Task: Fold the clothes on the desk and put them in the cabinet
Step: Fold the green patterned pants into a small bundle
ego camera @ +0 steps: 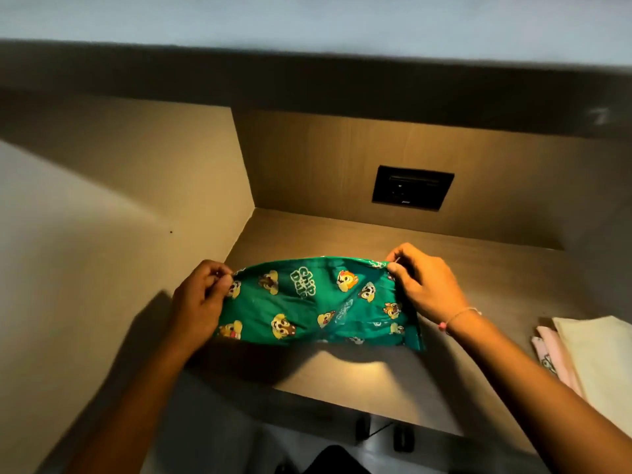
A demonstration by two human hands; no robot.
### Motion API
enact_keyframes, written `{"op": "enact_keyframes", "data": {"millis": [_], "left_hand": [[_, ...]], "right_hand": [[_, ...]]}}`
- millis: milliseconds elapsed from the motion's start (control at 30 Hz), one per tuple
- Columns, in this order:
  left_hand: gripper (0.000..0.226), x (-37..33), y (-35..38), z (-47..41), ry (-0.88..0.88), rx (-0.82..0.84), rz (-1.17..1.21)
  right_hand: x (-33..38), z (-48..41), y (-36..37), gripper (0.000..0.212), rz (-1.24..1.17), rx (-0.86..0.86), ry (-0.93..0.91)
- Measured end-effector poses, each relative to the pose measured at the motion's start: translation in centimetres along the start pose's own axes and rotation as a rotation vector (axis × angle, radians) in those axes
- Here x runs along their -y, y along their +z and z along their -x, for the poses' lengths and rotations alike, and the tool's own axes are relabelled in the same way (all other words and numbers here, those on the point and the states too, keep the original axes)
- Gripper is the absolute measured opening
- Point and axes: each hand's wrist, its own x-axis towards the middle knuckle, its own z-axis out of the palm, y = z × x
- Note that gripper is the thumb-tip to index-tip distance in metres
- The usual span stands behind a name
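Note:
A green garment [314, 302] printed with cartoon chipmunks hangs stretched between both hands, lifted just above the brown desk [376, 381]. My left hand [198, 299] pinches its upper left corner. My right hand [424, 282] pinches the upper right corner, and a pink bracelet shows on that wrist. The cloth's lower edge droops toward the desk and throws a shadow on it. At the right edge of the desk lies a stack of a cream cloth [598, 364] over a pink cloth [554, 354].
The desk sits in a wooden recess, with a side panel [154, 186] on the left and a back panel holding a black wall socket [412, 191]. A dark shelf edge [307, 83] runs overhead. Below the desk's front edge, floor and dark objects show.

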Motion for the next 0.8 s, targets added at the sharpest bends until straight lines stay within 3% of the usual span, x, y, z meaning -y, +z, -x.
{"op": "enact_keyframes", "data": {"millis": [100, 200, 333, 433, 567, 700, 800], "left_hand": [[0.01, -1.4, 3.7, -5.6, -0.126, 0.125, -0.158], [0.008, -4.6, 5.6, -10.5, -0.098, 0.065, -0.162], [0.012, -9.8, 4.3, -13.3, 0.171, -0.262, -0.069], [0.02, -11.7, 3.1, -10.1, 0.419, -0.343, 0.007], [0.013, -6.6, 5.5, -3.3, 0.516, -0.107, -0.187], [0.04, 0.6, 8.6, 1.9, 0.403, 0.36, -0.478], [0.025, 3.0, 9.0, 2.8, 0.383, 0.514, -0.555]], "right_hand": [[0.0, -2.1, -1.4, 0.005, 0.034, 0.045, 0.155], [1.0, -4.4, -4.3, 0.01, 0.042, -0.111, 0.229], [3.3, -3.7, -9.5, 0.009, -0.032, -0.53, 0.051], [2.9, 1.1, -10.8, 0.013, 0.088, -0.627, -0.055], [-1.6, 10.7, -6.6, 0.011, 0.227, -0.459, -0.075], [-6.2, 17.4, -1.4, 0.006, 0.271, -0.116, 0.094], [-7.3, 18.4, -0.9, 0.011, 0.213, -0.094, 0.167]]}}
